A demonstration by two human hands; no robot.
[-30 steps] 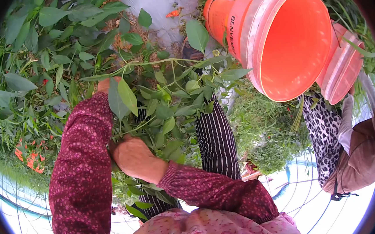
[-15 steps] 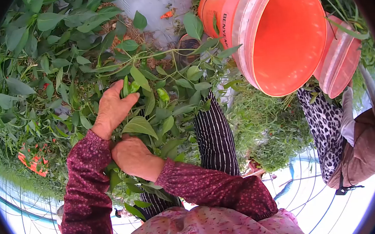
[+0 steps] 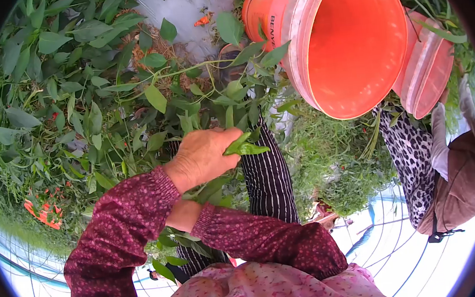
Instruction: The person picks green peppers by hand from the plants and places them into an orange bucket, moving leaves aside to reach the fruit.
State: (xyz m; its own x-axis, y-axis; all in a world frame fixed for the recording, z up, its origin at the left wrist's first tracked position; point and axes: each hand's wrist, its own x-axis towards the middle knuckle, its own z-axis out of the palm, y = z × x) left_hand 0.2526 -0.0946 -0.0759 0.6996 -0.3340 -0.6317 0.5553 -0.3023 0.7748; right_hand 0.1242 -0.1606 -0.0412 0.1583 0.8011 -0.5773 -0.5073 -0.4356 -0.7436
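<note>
Green peppers (image 3: 245, 145) stick out from between the thumb and fingers of my left hand (image 3: 207, 155), which is closed on them in front of the striped trouser leg. My right hand (image 3: 184, 215) lies lower, beneath my left forearm. Only its back near the wrist shows; its fingers are hidden behind my left hand and the leaves. Leafy pepper plants (image 3: 155, 99) surround both hands, and a long green stem arches above them.
An orange bucket (image 3: 357, 44) with its mouth facing me stands at the upper right, a second reddish container (image 3: 426, 69) beside it. A person in leopard-print trousers (image 3: 409, 163) is at the right. An orange crate-like object (image 3: 44, 213) lies among plants at the left.
My left hand has moved right and slightly down with green peppers in its grip, and now covers more of my right hand. The view has shifted slightly.
</note>
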